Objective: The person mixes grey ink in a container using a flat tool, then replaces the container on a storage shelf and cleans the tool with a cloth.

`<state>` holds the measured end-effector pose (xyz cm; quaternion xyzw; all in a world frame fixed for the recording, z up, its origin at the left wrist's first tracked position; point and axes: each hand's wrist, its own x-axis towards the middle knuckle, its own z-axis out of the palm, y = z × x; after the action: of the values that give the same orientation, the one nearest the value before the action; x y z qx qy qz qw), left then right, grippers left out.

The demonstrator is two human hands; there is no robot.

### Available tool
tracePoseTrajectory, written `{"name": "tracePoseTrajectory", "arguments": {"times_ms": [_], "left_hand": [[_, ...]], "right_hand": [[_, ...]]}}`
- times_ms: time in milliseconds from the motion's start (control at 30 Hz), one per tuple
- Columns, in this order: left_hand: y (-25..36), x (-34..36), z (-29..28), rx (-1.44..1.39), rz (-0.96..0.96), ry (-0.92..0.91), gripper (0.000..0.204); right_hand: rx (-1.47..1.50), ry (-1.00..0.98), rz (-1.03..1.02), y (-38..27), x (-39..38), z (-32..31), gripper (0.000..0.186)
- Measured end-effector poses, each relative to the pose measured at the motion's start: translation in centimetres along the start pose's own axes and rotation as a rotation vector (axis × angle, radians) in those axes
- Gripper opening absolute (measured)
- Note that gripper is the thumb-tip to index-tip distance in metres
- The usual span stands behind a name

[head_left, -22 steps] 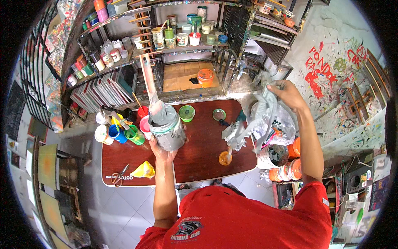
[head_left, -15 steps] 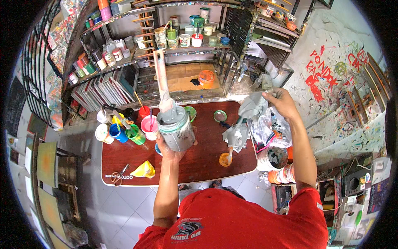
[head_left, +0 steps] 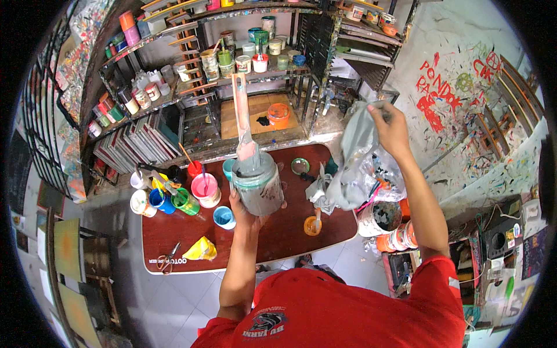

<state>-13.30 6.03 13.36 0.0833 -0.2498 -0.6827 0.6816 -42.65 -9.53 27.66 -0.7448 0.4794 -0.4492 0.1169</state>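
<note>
My left hand (head_left: 248,216) grips a jar (head_left: 260,194) coated in grey paint, holding it upright above the table. A long flat stick (head_left: 241,110), smeared grey towards its lower end, stands in the jar. My right hand (head_left: 392,130) is raised at the right, its thumb and fingers pinched on the top edge of a limp grey plastic sheet (head_left: 351,156). The sheet hangs down beside a clear plastic bag. Crumpled grey-smeared plastic (head_left: 319,191) lies next to its lower end, on the table. Nearest the jar stand light blue cups (head_left: 224,218) of paint.
On the brown table (head_left: 278,243) are several paint cups, among them a pink one (head_left: 205,188), scissors (head_left: 168,258), a yellow packet (head_left: 201,249) and an orange cup (head_left: 312,225). A bucket (head_left: 380,217) stands off the right edge. Paint-laden shelves (head_left: 249,72) rise behind.
The grey sheet has been drawn out and hangs longer from my right hand. My left hand has brought the jar slightly right and tilted it less towards me; the light blue cup is uncovered.
</note>
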Motion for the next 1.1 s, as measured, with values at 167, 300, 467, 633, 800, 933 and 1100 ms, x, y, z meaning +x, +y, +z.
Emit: {"name": "tracePoseTrajectory", "arguments": {"times_ms": [167, 300, 467, 633, 800, 933, 1100], "left_hand": [[0.0, -0.1, -0.1, 0.049, 0.044, 0.070, 0.098], [0.3, -0.3, 0.2, 0.032, 0.078, 0.118, 0.090], [1.1, -0.2, -0.2, 0.020, 0.072, 0.052, 0.099], [2.1, 0.0, 0.2, 0.088, 0.118, 0.056, 0.098], [1.7, 1.6, 0.1, 0.060, 0.165, 0.053, 0.095], [5.2, 0.1, -0.9, 0.116, 0.233, 0.081, 0.089], [4.5, 1.6, -0.9, 0.085, 0.234, 0.058, 0.087]], "right_hand": [[-0.074, 0.120, -0.010, -0.8, 0.5, -1.3, 0.029], [0.027, 0.178, 0.038, -2.1, 1.5, -4.3, 0.041], [0.211, 0.400, 0.067, -4.5, 5.1, -8.3, 0.053], [0.628, 0.096, 0.286, -10.8, 7.8, -14.0, 0.032], [-0.297, 0.462, -0.467, -11.5, 1.8, -20.4, 0.051], [-0.949, -0.578, -0.011, -2.3, -3.2, -2.9, 0.084], [-0.989, -1.680, 0.207, 15.2, -13.4, -3.5, 0.051]]}}
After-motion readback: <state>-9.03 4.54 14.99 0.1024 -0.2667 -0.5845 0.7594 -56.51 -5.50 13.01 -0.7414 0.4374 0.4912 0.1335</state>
